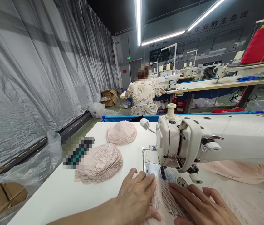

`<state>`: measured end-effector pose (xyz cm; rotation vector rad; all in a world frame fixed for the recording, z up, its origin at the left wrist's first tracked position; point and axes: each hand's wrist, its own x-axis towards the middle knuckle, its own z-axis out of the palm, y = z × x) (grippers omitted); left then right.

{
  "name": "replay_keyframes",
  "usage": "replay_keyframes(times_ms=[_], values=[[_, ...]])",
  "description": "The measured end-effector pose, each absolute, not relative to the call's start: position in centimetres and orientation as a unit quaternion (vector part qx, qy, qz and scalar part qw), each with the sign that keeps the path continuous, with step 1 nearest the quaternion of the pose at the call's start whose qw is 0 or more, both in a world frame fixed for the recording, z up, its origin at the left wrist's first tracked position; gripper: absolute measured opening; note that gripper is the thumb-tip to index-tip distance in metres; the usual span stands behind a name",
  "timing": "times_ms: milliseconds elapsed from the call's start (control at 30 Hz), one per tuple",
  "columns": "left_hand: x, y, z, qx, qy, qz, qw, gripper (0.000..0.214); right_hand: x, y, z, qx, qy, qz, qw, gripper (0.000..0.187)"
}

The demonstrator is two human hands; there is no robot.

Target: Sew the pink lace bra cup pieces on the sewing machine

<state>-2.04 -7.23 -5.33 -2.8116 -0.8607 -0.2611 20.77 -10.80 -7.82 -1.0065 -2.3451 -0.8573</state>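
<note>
My left hand (135,198) and my right hand (199,204) lie flat, fingers spread, on a piece of pale pink lace fabric (167,200) in front of a white sewing machine (193,142). The lace runs forward under the machine's head toward the needle plate (154,168). Both palms press the fabric onto the white table (52,197); neither hand grips it.
Two stacks of pink lace pieces, one near (99,162) and one farther back (121,132), sit left of the machine. More pink fabric (239,172) lies behind the arm. A person in a floral dress (143,95) sits at another bench. Plastic sheeting (29,78) and cardboard boxes (3,197) are left.
</note>
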Motion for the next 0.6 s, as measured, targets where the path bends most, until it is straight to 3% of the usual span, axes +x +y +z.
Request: replay_keyframes(times_ms=[267,433,533,600], values=[[-0.1,-3.3,-4.8,-0.957,-0.267,-0.066,0.097,0.066,22.9,-9.1,-9.8,-0.420,-0.830,-0.333,0.151,0.042],[1.2,-0.3,-5.0,-0.954,-0.267,-0.092,0.097,0.044,23.4,-8.5,-9.0,-0.449,-0.810,-0.331,0.180,0.046],[0.9,-1.4,-4.9,-0.953,-0.270,-0.108,0.086,0.026,22.9,-9.4,-8.1,-0.391,-0.867,-0.240,0.195,0.033],[0.5,-3.2,-5.0,-0.959,-0.242,-0.140,0.052,0.009,22.3,-10.3,-7.9,-0.357,-0.892,-0.158,0.226,0.034]])
